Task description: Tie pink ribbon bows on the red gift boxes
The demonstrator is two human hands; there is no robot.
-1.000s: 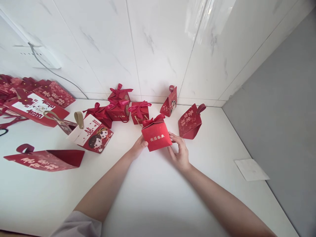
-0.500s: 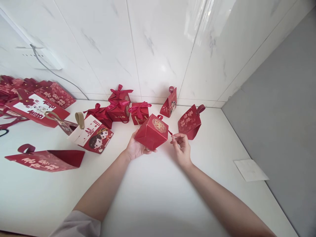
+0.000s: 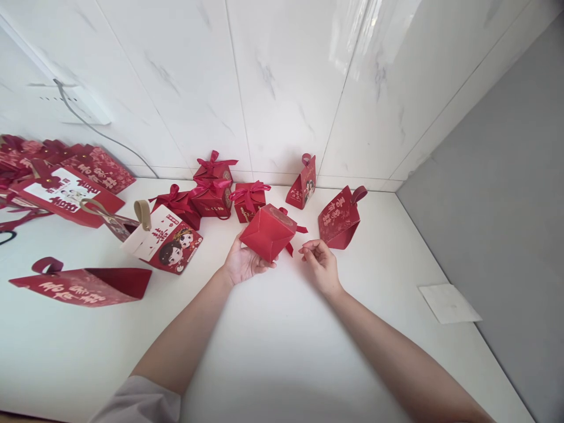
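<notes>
My left hand (image 3: 241,264) is closed under a small red gift box (image 3: 268,234) and holds it tipped over above the white counter (image 3: 282,352), its plain bottom turned toward me. The box's red ribbon (image 3: 289,248) hangs off its right side. My right hand (image 3: 320,262) hovers just right of the box with its fingers curled into a loose pinch near the ribbon tail. I see nothing between those fingers.
Three ribboned red boxes (image 3: 211,191) and another (image 3: 248,200) stand by the tiled wall. Red handled bags sit at the right (image 3: 340,217) and behind (image 3: 304,182). A cartoon-printed bag (image 3: 165,238), a flat red bag (image 3: 83,283) and a stack of flat bags (image 3: 57,176) lie left. A white paper (image 3: 448,302) lies by the counter's right edge.
The box was upright between both hands with its gold lettering facing me. My left hand has tipped it over, and my right hand has let go and drawn slightly away.
</notes>
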